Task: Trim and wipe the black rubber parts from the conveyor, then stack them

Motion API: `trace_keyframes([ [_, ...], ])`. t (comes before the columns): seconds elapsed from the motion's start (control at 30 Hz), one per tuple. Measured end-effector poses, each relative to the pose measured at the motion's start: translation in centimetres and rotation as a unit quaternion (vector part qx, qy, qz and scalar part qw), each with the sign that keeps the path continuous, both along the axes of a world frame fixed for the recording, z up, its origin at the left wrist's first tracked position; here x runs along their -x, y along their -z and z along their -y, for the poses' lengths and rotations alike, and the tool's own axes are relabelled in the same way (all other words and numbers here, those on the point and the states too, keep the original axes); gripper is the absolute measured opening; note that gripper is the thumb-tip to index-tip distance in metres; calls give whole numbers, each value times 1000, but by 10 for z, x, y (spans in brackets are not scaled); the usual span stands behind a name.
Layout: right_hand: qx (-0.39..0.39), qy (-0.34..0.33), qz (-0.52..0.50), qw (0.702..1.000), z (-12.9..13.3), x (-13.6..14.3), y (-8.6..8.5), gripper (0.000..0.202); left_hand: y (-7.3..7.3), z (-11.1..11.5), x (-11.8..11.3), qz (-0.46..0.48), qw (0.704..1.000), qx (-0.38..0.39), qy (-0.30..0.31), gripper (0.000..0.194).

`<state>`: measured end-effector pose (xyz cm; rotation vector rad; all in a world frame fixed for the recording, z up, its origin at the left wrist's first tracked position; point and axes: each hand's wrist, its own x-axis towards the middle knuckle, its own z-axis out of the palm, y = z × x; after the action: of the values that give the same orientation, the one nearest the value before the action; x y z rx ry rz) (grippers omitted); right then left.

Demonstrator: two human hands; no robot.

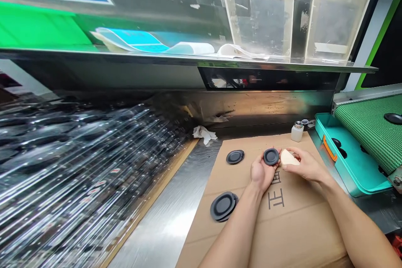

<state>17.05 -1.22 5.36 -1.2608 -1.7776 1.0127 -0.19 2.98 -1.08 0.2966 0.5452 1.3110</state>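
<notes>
A round dark lid-like disc [271, 156] with a raised rim is held in my left hand [261, 172], its face turned up toward me. My right hand [304, 165] pinches a cream-coloured sponge-like pad [288, 158] just right of the disc; whether the two touch I cannot tell. Both hands are above a cardboard sheet [295, 226]. Farther left on the cardboard lies another dark disc [235, 157], and nearer to me a small stack of similar discs [223, 206], partly beside my left forearm.
A white bottle with a metal top [297, 131] stands at the cardboard's far right corner. A teal bin [351, 176] with dark discs sits below a green conveyor belt [373, 121]. Stacked clear plastic packs [84, 184] fill the left. Crumpled white tissue [204, 134] lies behind. A metal shelf [176, 59] overhangs.
</notes>
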Motion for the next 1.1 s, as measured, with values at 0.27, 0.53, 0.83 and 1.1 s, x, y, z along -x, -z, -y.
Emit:
trace_keyframes([
  [0.27,-121,87,137,979,-13,27,43,34,6,12,-20,9,998,-17,61,39],
  [0.53,-98,3,202,974,-17,15,32,20,7,15,-22,-20,999,21,45,38],
  [0.83,-92,186,435,876,-18,50,37,39,12,14,-28,-29,999,31,34,38],
  [1.1,-59,189,445,874,-16,46,37,45,10,13,-23,-15,999,33,31,41],
])
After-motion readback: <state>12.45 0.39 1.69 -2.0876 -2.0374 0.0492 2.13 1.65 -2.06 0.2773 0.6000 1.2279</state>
